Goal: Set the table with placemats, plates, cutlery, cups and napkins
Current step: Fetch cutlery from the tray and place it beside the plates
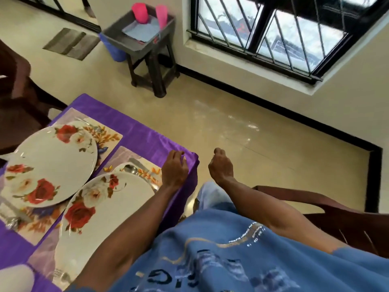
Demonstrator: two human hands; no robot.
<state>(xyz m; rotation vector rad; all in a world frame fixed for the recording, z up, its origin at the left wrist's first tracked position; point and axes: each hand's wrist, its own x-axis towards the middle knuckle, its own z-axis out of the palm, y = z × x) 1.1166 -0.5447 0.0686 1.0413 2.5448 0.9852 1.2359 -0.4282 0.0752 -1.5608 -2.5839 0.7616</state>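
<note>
Two white plates with red roses, one farther (52,165) and one nearer (101,220), lie on floral placemats (109,135) on a purple-clothed table (134,127). A spoon and knife (134,167) sit beside the nearer plate. My left hand (174,169) hovers over the table's right corner, fingers loosely curled, holding nothing. My right hand (221,167) hangs past the table edge over the floor, also loosely curled around nothing. Across the room, two pink cups (140,12) and blue napkins (141,29) stand on a dark stool (147,49).
A brown chair (336,218) is at my right and another (16,91) at the far left. A blue bin (113,49) sits beside the stool under the barred window (284,32). A striped mat (71,43) lies on the tiled floor.
</note>
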